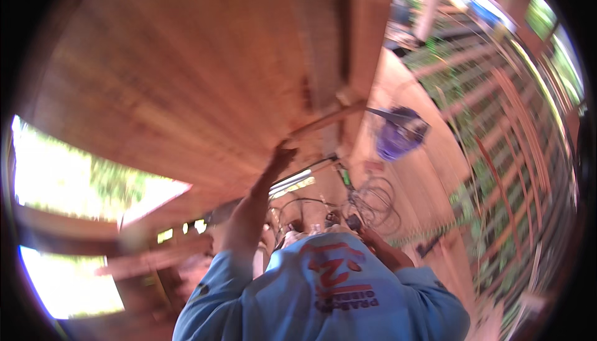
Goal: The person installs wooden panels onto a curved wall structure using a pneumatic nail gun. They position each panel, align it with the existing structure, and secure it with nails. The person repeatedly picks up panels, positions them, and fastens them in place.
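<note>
My left hand (279,157) is raised against a large brown plank panel (186,73), at the near end of a narrow wooden strip (326,121). Motion blurs its fingers, so whether they grip the strip or only touch it does not show. Low in front of my body is my right hand (372,239), beside a small dark object (354,221) near some looped cable (382,201). My blue shirt and the blur hide most of that hand's fingers.
Beyond the cable, a purple bag (393,142) with a grey blade-like piece (387,115) across it rests on pale boards (429,179). Slatted timber (497,136) with greenery between the pieces spreads along the right. Bright openings (68,173) lie at the left.
</note>
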`<action>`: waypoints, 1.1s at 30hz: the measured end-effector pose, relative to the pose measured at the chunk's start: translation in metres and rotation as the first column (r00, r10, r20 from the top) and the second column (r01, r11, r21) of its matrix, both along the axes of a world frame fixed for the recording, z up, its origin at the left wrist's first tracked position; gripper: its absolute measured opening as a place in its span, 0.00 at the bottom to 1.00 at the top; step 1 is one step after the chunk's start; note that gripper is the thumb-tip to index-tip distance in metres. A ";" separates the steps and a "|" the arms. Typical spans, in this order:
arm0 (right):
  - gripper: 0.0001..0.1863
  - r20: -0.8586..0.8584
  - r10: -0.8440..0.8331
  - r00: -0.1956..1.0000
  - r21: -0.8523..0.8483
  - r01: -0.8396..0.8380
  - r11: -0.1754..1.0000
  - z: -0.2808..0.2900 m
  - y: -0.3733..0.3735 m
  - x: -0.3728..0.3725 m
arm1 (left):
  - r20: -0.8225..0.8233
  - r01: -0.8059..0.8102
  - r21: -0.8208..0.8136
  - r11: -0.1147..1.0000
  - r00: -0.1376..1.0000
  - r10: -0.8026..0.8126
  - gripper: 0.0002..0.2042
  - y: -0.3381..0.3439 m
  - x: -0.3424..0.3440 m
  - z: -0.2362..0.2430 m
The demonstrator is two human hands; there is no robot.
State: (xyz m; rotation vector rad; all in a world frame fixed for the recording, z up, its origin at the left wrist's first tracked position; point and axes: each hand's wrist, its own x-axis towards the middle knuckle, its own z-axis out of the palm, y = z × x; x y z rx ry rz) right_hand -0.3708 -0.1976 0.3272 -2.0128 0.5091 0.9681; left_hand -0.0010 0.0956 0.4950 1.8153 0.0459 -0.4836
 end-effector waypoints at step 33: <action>0.27 -0.073 0.617 0.784 -0.143 -0.620 0.771 0.054 0.087 0.154 | -0.492 -0.709 0.365 0.603 0.403 0.772 0.25 0.210 -0.480 -0.090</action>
